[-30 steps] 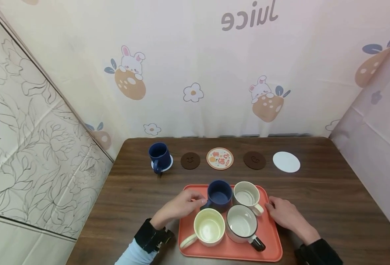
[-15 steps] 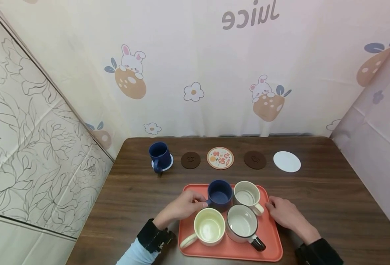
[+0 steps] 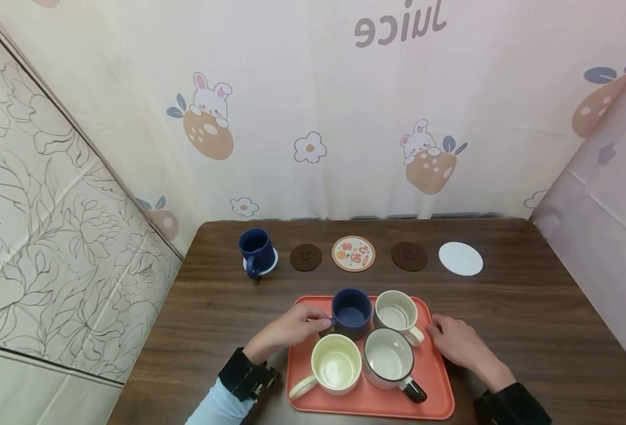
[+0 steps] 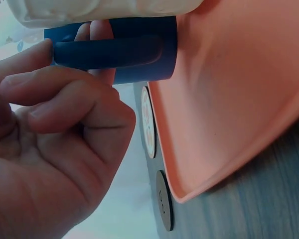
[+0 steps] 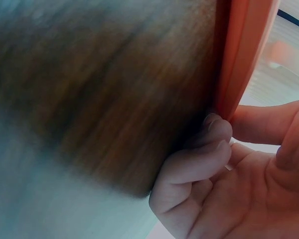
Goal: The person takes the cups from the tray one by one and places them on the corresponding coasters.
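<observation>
My left hand point(image 3: 293, 326) grips the handle of a dark blue mug point(image 3: 352, 313) at the back of a coral-red tray point(image 3: 430, 401). In the left wrist view, fingers pass behind the mug's handle point(image 4: 109, 54) and the thumb lies at its end. My right hand point(image 3: 459, 342) holds the tray's right rim, thumb on one side and curled fingers on the other in the right wrist view. Also on the tray are a cream mug point(image 3: 395, 310), a pale yellow mug point(image 3: 336, 364) and a white mug point(image 3: 388, 355) with a dark rim and black handle.
Behind the tray, a second blue mug point(image 3: 256, 248) stands on a white coaster point(image 3: 269, 265) at left. To its right lie a brown coaster point(image 3: 305, 257), a printed coaster point(image 3: 352, 254), another brown coaster point(image 3: 409, 256) and a white oval coaster point(image 3: 460, 258). A patterned curtain point(image 3: 313, 106) hangs behind the table.
My left fingers have moved in slightly on the blue mug's handle, and that mug has shifted a touch to the left. My right hand has stayed at the tray's rim.
</observation>
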A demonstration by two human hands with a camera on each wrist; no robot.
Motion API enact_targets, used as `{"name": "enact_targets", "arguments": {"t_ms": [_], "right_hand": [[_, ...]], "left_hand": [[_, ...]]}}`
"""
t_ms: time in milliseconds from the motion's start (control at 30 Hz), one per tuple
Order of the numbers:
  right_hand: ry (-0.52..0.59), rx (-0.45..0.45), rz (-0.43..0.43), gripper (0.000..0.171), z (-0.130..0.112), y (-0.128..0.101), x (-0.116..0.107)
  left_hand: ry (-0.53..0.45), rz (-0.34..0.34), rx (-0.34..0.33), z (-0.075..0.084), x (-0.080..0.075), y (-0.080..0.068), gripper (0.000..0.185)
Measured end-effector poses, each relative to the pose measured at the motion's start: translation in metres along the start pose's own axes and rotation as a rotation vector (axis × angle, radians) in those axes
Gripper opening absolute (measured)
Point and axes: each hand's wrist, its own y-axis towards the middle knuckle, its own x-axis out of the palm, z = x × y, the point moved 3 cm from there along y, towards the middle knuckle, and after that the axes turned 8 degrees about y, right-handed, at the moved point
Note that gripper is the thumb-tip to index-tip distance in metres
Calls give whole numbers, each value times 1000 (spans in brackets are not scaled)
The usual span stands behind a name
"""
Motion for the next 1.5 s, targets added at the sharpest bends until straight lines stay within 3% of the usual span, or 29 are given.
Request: {"name": "enact_targets", "arguments": {"t_ms": [267,467,767,867,1100,1500], "right_hand": [[7,11,-7,17,0,0,0],[-7,3,-2,16,-1,-1,-1],[-35,-31,23,18,-4,-1,-1],[-40,-42,29,18,-4,-1,-1],[-36,-37,28,18,-4,-1,-2],[-26,-33,24,18,-5,-2,-1]], "left_hand": [[-26,-29,31,0,2,4,22],[-43,-38,8,1,-1,7,23],[-163,-202,-2,-7,-6,13,28],[-202,-226,12,-8,-7,13,29],[-238,-170,49,-11,-7,16,25],[-286,-139,36,-15,-10,8,25]]}}
